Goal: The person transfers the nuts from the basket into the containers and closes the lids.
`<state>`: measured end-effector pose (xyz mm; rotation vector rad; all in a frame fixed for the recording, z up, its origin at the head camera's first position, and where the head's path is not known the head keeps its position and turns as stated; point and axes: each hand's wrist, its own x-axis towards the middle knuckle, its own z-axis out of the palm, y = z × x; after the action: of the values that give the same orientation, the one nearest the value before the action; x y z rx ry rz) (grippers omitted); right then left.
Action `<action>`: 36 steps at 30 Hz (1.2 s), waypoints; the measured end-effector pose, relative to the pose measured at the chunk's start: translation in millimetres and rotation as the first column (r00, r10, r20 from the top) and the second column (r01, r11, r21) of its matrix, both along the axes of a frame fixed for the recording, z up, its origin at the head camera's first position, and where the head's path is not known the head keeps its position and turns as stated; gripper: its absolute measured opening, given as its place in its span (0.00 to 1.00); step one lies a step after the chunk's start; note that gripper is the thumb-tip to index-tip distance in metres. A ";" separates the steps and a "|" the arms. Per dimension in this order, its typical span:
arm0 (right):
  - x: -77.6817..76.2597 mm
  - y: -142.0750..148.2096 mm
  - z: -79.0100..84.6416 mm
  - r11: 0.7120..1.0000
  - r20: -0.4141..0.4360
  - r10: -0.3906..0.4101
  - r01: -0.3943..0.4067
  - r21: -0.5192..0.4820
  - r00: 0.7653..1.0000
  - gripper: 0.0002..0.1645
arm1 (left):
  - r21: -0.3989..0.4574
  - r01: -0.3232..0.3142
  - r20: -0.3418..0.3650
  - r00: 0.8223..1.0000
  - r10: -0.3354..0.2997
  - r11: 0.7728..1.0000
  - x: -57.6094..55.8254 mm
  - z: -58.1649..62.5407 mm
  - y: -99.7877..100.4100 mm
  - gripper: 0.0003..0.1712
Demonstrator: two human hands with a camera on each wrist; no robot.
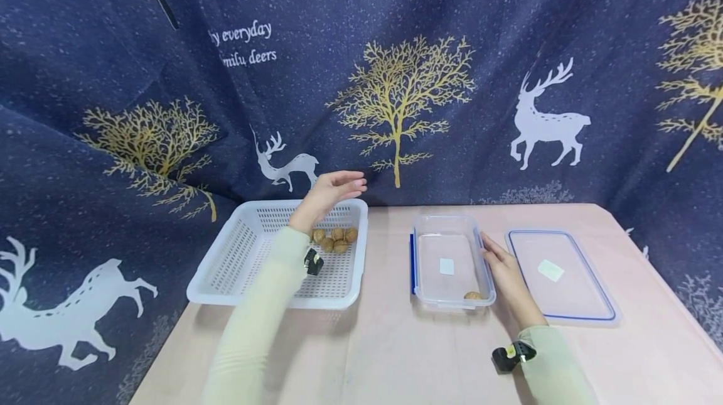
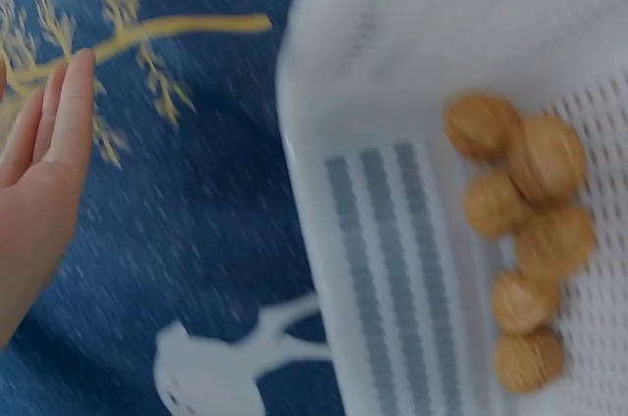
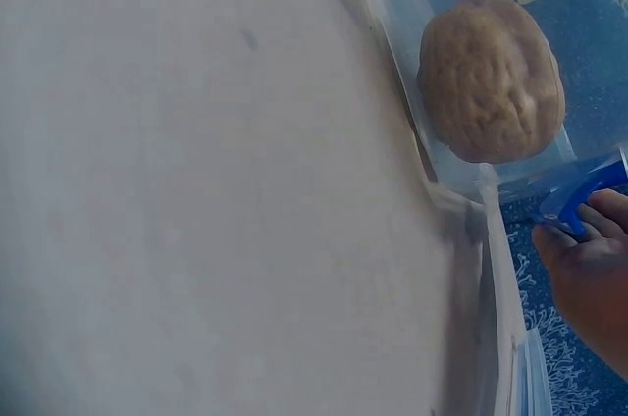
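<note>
My left hand [image 1: 336, 191] is raised over the back right corner of a white plastic basket [image 1: 217, 297], its fingers reaching to the right with nothing seen in them. In the left wrist view, the straight fingers [image 2: 74, 107] show against the dark cloth. Several walnuts [image 2: 545, 156] lie together inside the basket. A clear plastic food container [image 1: 452, 224] stands to the right of the basket, with a blue clip flap along its left side. One walnut [image 3: 491, 78] sits in the container's near right corner. My right hand [image 1: 511, 282] grips the container's right wall.
The container's clear lid [image 1: 565, 292] with a blue seal lies flat on the right of the pink tabletop [image 1: 395, 355], close beside the right hand. A dark blue cloth [image 1: 339, 78] printed with deer and trees hangs behind the table.
</note>
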<state>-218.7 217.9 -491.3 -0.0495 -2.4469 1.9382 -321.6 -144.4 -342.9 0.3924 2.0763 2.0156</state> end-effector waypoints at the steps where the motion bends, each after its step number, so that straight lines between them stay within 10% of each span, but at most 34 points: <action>1: -0.1 0.0 0.5 1.000 0.003 0.000 0.000 -0.001 1.000 0.32 | 0.006 -0.005 0.001 1.000 0.005 1.000 -2.2 -2.1 -5.5 0.24; 16: -0.7 0.0 -1.8 1.000 -0.008 0.008 -0.008 0.027 1.000 0.33 | 0.030 -0.067 0.058 0.996 0.065 0.997 -17.4 -43.5 -76.1 0.28; 36: 1.4 -0.1 1.1 1.000 -0.019 0.013 -0.013 0.003 1.000 0.32 | -0.194 -0.161 0.061 0.983 0.175 0.968 -10.2 -89.1 -136.0 0.25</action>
<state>-217.3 217.9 -490.2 -0.0155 -2.4442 1.9317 -331.8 -280.3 -432.0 0.1053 2.2948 1.8647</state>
